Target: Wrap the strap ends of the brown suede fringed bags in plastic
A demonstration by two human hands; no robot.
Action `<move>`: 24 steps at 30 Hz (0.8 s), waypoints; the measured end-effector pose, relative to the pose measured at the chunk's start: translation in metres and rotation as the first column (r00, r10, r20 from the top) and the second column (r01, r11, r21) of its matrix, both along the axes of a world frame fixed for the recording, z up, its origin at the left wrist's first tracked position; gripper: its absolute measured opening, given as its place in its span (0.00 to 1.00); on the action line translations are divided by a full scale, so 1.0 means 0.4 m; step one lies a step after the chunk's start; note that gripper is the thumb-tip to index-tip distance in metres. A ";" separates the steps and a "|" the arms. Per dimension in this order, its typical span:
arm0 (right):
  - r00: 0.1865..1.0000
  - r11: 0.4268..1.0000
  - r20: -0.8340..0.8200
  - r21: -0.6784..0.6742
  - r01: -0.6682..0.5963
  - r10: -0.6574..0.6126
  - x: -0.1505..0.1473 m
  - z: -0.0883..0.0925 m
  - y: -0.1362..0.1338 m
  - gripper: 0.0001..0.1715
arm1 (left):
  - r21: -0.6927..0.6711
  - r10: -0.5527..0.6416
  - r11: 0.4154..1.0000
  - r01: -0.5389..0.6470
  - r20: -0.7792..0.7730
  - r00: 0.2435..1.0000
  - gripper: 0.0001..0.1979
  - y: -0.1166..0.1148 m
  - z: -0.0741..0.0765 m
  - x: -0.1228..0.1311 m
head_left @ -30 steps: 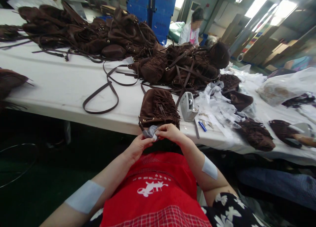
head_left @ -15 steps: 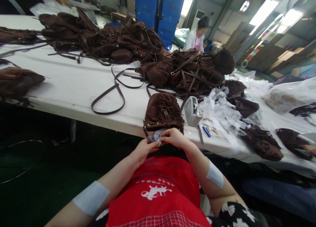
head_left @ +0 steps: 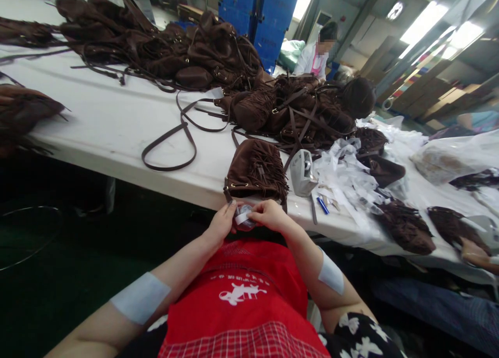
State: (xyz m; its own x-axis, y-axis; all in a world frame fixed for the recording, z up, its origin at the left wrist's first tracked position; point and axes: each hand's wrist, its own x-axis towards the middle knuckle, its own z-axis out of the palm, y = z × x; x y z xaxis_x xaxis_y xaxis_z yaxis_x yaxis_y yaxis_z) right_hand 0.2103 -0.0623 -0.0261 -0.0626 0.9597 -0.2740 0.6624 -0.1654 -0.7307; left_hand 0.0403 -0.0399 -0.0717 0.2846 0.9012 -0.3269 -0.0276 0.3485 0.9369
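A brown fringed drawstring bag lies at the table's front edge, its eyelet-lined opening facing me. Just below that opening I hold a roundish bundle in clear plastic with a white strip across it; its contents cannot be made out. From the left, my left hand is closed on the bundle's side, near the bag's strap end. My right hand pinches the bundle's right side, its fingertips by the white strip. Right of the bag stands a grey tape dispenser.
Brown bags are heaped along the back of the white table. A loose strap loop lies left of my bag. A blue-capped item and crumpled white paper lie right. Across the table is a co-worker; another person's hand shows far right.
The white strip now lies flat across the plastic bundle, which shows more openly between my hands. My left hand has shifted to the bundle's left side. The view has tilted slightly down.
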 end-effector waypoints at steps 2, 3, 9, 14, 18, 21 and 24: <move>0.999 0.999 -0.030 -0.014 0.036 -0.036 0.006 -0.012 0.002 0.12 | -0.079 -0.052 0.995 0.059 0.079 0.995 0.23 -0.005 0.003 -0.003; 0.999 0.999 -0.034 -0.011 0.038 -0.039 0.009 -0.016 0.003 0.12 | -0.126 -0.083 0.987 0.098 0.122 0.989 0.22 -0.009 0.005 -0.004; 0.989 0.996 0.137 0.059 -0.061 0.052 0.008 -0.006 0.001 0.12 | -0.250 -0.151 0.946 0.206 0.225 0.963 0.18 -0.029 0.023 -0.001; 0.924 0.987 0.381 0.137 -0.083 0.025 -0.029 0.025 -0.016 0.09 | -0.239 -0.146 0.951 0.199 0.224 0.964 0.17 -0.027 0.014 0.015; 0.869 0.980 0.494 0.190 -0.067 -0.036 -0.056 0.035 -0.038 0.08 | -0.201 -0.100 0.971 0.128 0.141 0.985 0.17 -0.023 -0.003 0.021; 0.846 0.975 0.527 0.217 -0.041 -0.081 -0.066 0.037 -0.049 0.07 | -0.171 -0.149 0.973 0.157 0.057 0.987 0.18 -0.020 -0.007 0.019; 0.842 0.971 0.530 0.235 -0.036 -0.097 -0.067 0.037 -0.053 0.07 | -0.182 -0.178 0.966 0.187 0.063 0.982 0.19 -0.016 -0.005 0.017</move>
State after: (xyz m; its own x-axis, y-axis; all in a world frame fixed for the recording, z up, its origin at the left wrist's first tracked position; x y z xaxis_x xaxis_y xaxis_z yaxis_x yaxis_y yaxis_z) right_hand 0.1837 -0.0834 -0.0113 0.0603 0.9977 -0.0311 0.9568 -0.0667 -0.2830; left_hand 0.0470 -0.0462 -0.0736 0.4570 0.7573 -0.4664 0.0112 0.5195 0.8544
